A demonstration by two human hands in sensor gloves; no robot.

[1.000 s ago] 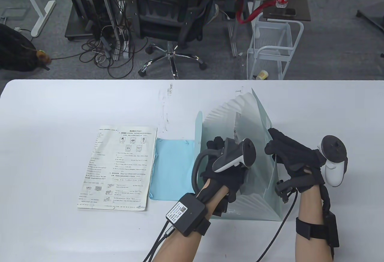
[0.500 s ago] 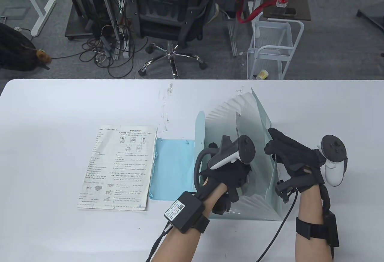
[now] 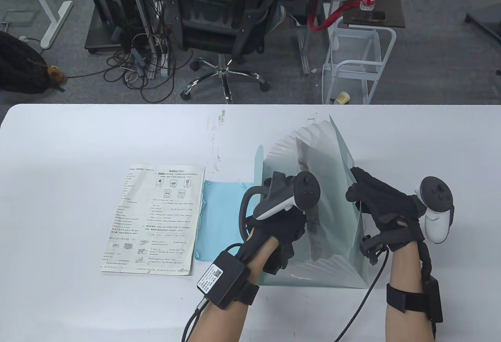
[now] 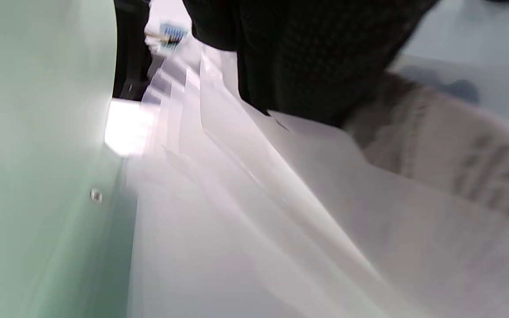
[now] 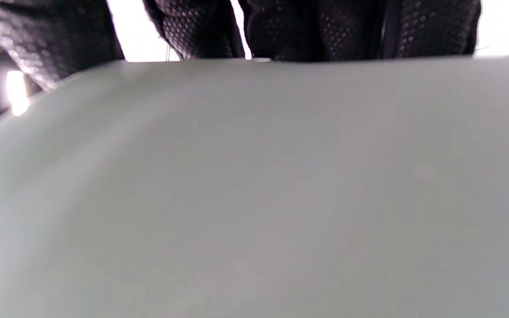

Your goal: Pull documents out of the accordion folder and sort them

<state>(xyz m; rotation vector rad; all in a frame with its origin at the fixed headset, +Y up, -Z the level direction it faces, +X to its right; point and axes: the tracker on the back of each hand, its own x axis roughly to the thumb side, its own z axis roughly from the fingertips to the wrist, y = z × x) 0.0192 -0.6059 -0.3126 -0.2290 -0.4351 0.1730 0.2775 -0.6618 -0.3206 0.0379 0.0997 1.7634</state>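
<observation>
Fingers (image 4: 307, 66) of my left hand (image 3: 280, 226) are reaching down into the folder (image 3: 313, 209) and, judging by the left wrist view, pinching the top edge of a printed sheet (image 3: 309, 197) that is standing part-way up out of a middle pocket; the grip itself is blurred, so I am calling it a likely pinch. My right hand (image 3: 385, 210) is gripping the folder's right cover, fingers (image 5: 201, 26) curling over its upper edge and holding the pockets fanned open. The folder is standing on the desk (image 3: 78, 150), right of centre, mouth up.

As for progress, I am reading it as roughly a third in: a printed worksheet (image 3: 154, 220) is lying flat to the left, a blue sheet (image 3: 223, 220) is lying beside it and touching the folder's left cover, and this third sheet is not yet out. More pockets are waiting, though I cannot tell what they are holding.

From above, I am seeing the layout and both piles, but my tracker is hiding the left fingertips. At the left wrist I am getting the pocket dividers and the paper's print, nothing of the piles. My right wrist view is filling with pale green cover and little else.
</observation>
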